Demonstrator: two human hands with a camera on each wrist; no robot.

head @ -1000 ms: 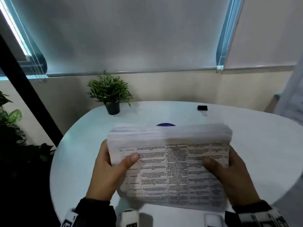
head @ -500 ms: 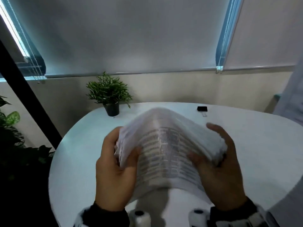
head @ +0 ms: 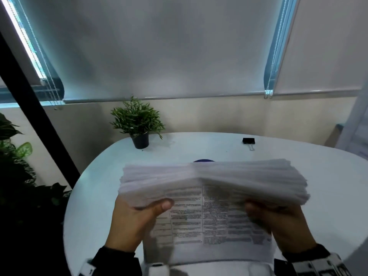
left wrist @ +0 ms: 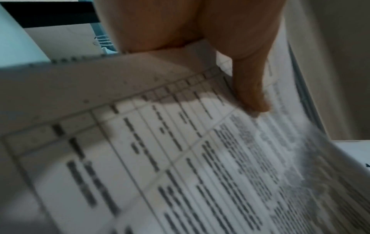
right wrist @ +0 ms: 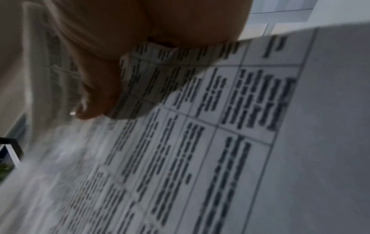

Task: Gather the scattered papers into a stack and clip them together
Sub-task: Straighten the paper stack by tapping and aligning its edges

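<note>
The stack of papers (head: 214, 188) is held above the white table (head: 328, 196) by both hands, the left hand (head: 135, 220) and the right hand (head: 282, 222) each gripping a side with the thumb pressed on the printed top sheet and the fingers hidden beneath. The far edges are fanned and uneven, so the stack is probably best stood on edge and tapped on the table until flush, with the grip loosened just enough for sheets to settle. The black binder clip (head: 248, 141) is left well apart near the far rim, right of a potted plant (head: 137, 122), and a dark blue object (head: 203, 160) is half hidden behind the stack, which may be in the way.
</note>
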